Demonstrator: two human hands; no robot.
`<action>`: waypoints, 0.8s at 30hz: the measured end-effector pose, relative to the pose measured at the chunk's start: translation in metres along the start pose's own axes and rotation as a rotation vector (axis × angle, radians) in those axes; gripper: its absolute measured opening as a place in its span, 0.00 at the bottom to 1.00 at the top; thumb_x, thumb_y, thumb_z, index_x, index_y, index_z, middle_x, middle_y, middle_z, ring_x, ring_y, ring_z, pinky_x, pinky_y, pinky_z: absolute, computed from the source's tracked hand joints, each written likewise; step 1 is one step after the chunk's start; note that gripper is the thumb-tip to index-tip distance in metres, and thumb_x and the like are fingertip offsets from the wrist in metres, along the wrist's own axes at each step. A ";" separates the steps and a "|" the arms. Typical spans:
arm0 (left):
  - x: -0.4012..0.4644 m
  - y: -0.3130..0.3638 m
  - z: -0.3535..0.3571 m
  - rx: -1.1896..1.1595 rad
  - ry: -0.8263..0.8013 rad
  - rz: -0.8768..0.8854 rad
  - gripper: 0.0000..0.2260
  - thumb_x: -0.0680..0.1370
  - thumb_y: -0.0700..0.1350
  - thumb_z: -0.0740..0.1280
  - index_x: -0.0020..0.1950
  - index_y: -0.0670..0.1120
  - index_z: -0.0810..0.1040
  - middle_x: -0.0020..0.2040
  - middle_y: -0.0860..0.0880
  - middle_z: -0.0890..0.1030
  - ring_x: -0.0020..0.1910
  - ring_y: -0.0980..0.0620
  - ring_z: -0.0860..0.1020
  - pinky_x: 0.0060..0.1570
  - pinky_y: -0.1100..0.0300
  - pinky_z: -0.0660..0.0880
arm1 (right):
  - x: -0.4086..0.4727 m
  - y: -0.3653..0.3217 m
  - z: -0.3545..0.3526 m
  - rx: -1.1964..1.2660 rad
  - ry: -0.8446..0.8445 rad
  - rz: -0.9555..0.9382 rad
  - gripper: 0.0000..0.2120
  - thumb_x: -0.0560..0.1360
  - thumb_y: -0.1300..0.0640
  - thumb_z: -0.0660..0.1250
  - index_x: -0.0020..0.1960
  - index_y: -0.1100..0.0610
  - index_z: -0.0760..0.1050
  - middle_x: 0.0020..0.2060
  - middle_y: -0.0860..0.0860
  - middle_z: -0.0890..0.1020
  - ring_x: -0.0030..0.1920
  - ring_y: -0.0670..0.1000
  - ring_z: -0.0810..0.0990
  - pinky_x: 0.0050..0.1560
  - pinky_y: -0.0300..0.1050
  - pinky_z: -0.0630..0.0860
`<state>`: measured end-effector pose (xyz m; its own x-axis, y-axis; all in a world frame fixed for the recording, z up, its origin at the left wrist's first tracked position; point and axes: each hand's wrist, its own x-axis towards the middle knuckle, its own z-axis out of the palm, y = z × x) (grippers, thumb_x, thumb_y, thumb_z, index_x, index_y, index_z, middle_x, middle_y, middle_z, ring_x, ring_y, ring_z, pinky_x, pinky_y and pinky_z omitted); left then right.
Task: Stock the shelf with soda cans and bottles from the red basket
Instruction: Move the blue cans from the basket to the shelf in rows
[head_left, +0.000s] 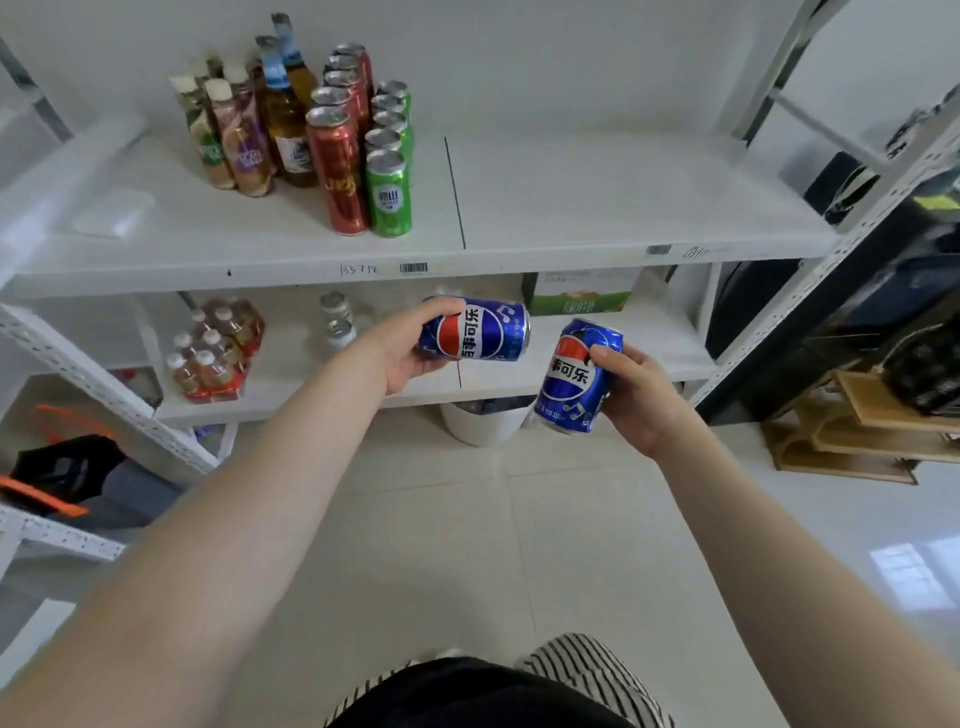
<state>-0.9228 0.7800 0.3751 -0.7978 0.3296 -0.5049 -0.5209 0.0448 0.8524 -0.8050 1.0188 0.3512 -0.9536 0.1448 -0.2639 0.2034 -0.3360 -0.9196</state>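
Blue cans: left hand's (402, 358) sideways (475, 332), right hand's (641, 400) near-upright (576, 376), both gripped.

left-hand can (475, 332): blue, Pepsi globe logo, Chinese "百事可乐", lying sideways
right-hand can (574, 376): blue, Pepsi globe, "事可乐" visible, small print near the base unreadable
shelf edge (358, 269): handwritten "135712", barcode sticker (413, 267) beside it
red cans (337, 166): gold characters, unreadable
green cans (388, 195): white badge, too blurred to read
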 end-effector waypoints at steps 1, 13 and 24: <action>0.015 0.013 0.006 0.028 0.022 0.025 0.09 0.71 0.51 0.73 0.48 0.49 0.80 0.40 0.50 0.82 0.40 0.52 0.79 0.35 0.64 0.75 | 0.015 -0.008 -0.005 -0.004 0.008 -0.013 0.24 0.67 0.56 0.71 0.62 0.62 0.74 0.46 0.56 0.82 0.46 0.54 0.81 0.45 0.47 0.79; 0.184 0.152 0.091 0.282 0.230 0.246 0.27 0.64 0.43 0.79 0.62 0.50 0.77 0.45 0.56 0.79 0.42 0.60 0.77 0.32 0.67 0.70 | 0.230 -0.114 -0.081 -0.055 -0.112 -0.097 0.15 0.72 0.64 0.69 0.58 0.60 0.75 0.45 0.54 0.82 0.42 0.51 0.81 0.42 0.42 0.78; 0.272 0.195 0.103 0.497 0.504 0.314 0.24 0.57 0.51 0.82 0.45 0.48 0.75 0.42 0.53 0.76 0.42 0.53 0.76 0.34 0.61 0.71 | 0.361 -0.155 -0.094 -0.149 -0.274 -0.180 0.20 0.72 0.71 0.67 0.61 0.58 0.76 0.48 0.50 0.85 0.48 0.50 0.83 0.46 0.42 0.80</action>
<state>-1.2104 0.9761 0.4178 -0.9894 -0.0666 -0.1286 -0.1448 0.4772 0.8668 -1.1601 1.2108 0.3716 -0.9971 -0.0723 -0.0241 0.0372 -0.1856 -0.9819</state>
